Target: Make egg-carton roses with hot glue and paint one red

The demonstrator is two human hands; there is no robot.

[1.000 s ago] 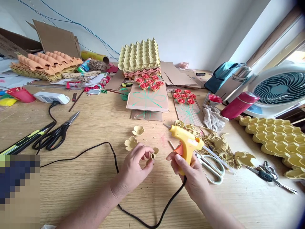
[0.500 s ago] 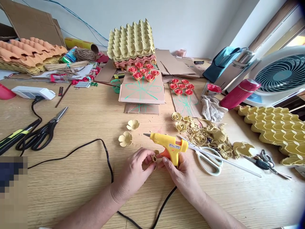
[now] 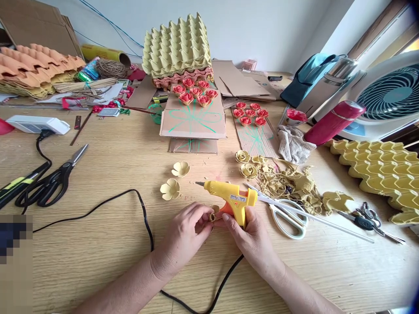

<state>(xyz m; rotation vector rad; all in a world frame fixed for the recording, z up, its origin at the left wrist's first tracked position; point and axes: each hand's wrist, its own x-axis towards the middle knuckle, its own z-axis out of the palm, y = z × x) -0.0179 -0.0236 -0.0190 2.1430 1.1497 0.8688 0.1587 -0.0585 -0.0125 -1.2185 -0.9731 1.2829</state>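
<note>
Between the thumb and fingers of my left hand (image 3: 190,229) is a small curled egg-carton flower (image 3: 213,215), partly hidden by the fingertips. My right hand (image 3: 253,237) grips a yellow hot glue gun (image 3: 231,196) by its handle, its nozzle pointing left. The right thumb and fingertips also reach close to the little flower; whether they touch it I cannot tell. Beyond my left hand lie two open petal cups (image 3: 170,189). Two rolled yellow roses (image 3: 248,170) rest past the glue gun. White-handled scissors (image 3: 290,220) lie right of it, under the glue stick (image 3: 314,214).
Carton scraps (image 3: 288,183) and keys (image 3: 366,221) lie to the right. Red roses (image 3: 196,92) sit on cardboard (image 3: 193,120) in front of stacked egg trays (image 3: 178,48). Black scissors (image 3: 54,183) lie left. The black cord (image 3: 149,226) crosses the table near my left forearm.
The camera view has shifted slightly. Both hands stay almost in place, and the small flower has turned a little between the fingers.
</note>
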